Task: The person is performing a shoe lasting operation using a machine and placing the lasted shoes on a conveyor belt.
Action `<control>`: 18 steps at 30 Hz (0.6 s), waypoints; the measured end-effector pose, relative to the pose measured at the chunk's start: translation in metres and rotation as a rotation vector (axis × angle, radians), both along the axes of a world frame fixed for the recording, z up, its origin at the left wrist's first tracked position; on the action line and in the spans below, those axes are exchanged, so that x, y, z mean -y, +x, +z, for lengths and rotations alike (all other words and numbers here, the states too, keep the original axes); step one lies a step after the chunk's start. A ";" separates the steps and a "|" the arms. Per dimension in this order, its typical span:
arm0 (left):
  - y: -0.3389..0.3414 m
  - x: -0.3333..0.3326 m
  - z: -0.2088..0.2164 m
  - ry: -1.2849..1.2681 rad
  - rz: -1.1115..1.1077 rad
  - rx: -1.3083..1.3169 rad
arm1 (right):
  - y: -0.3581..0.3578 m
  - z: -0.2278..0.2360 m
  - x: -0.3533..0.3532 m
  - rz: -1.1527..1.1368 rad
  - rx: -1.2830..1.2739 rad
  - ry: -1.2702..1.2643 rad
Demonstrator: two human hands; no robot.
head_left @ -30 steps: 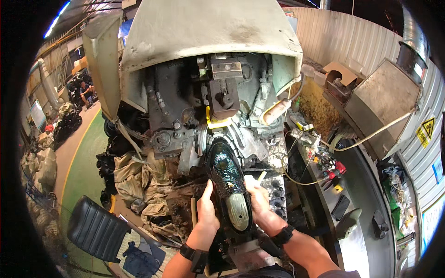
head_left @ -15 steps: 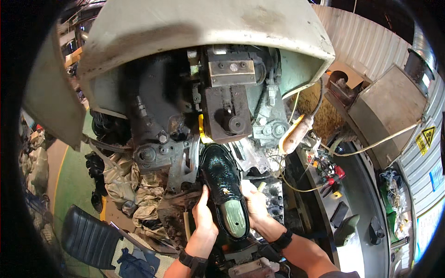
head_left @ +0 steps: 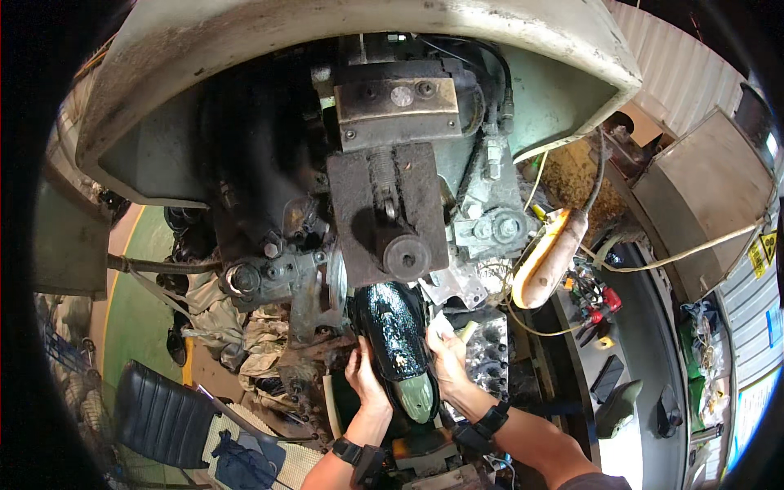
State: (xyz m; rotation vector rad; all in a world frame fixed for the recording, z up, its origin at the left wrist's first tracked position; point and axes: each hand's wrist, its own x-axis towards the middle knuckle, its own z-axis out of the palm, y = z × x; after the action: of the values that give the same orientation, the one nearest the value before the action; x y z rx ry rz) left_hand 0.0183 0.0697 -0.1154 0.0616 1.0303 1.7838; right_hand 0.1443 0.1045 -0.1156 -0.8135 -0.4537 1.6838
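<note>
A glossy black shoe upper (head_left: 394,335) sits on a pale green shoe last (head_left: 416,398), whose bare end points toward me. Its far end reaches in beneath the machine's dark metal block (head_left: 384,208), and that end is partly hidden. My left hand (head_left: 367,381) grips the upper's left side, fingers curled against it. On the right side my right hand (head_left: 449,363) clasps it, with something white (head_left: 440,327) around the thumb or fingertip; I cannot tell what it is.
A pale curved hood (head_left: 359,41) arches over the machine. A hand lamp (head_left: 545,265) hangs at the right on its cable. A side bench holds a green last (head_left: 619,408) and a dark flat case (head_left: 607,378). At the lower left stands a black chair (head_left: 159,412).
The shoe upper has tipped and gone further in under the block, so less of the green last shows. Both hands keep their hold. The machine looks larger and nearer in view.
</note>
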 end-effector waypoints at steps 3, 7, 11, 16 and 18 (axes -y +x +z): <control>-0.001 -0.001 -0.001 0.006 -0.014 -0.002 | -0.002 0.009 0.003 -0.003 -0.081 -0.012; -0.001 -0.002 0.001 -0.001 -0.059 0.032 | -0.004 0.027 0.005 -0.009 -0.098 -0.102; -0.003 0.000 0.004 -0.049 -0.167 0.154 | -0.005 0.041 0.009 0.010 -0.113 -0.124; -0.005 0.002 0.013 -0.056 -0.206 0.110 | -0.009 0.046 0.012 -0.019 -0.062 -0.108; -0.004 0.003 0.019 -0.054 -0.224 0.138 | -0.009 0.044 0.012 0.004 -0.080 -0.092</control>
State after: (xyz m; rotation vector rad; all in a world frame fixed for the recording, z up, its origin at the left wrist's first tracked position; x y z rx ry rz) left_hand 0.0144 0.0670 -0.0969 0.0193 0.9336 1.5354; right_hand 0.1355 0.0925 -0.0717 -0.8085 -0.3253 1.7447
